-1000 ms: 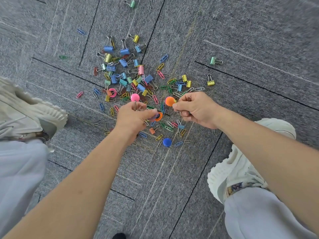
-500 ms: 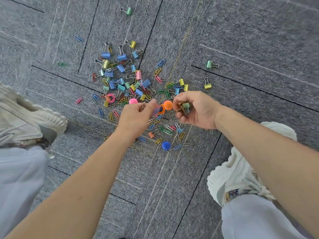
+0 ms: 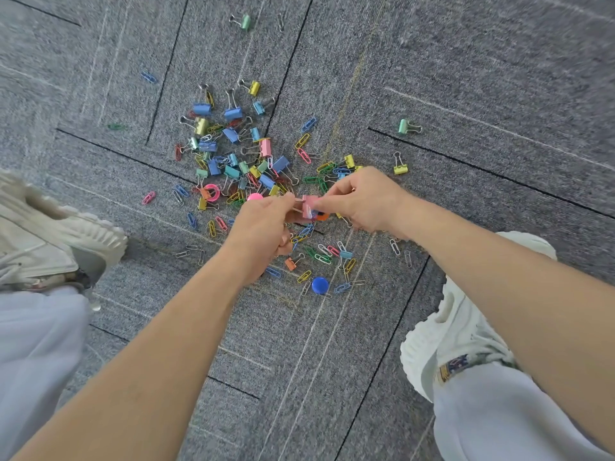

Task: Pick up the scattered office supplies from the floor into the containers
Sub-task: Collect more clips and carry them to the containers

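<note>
Pink binder clip point(image 3: 308, 204) pinched by left hand point(image 3: 263, 227) and right hand point(image 3: 362, 202) together, above the heap of coloured clips point(image 3: 233, 161) on the grey carpet floor point(image 3: 466, 61), blue magnet point(image 3: 320, 285) lying nearer the white shoes point(image 3: 449, 327).

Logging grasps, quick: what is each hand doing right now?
Left hand: pinches the pink binder clip from its left side.
Right hand: pinches the same clip from its right side.
</note>
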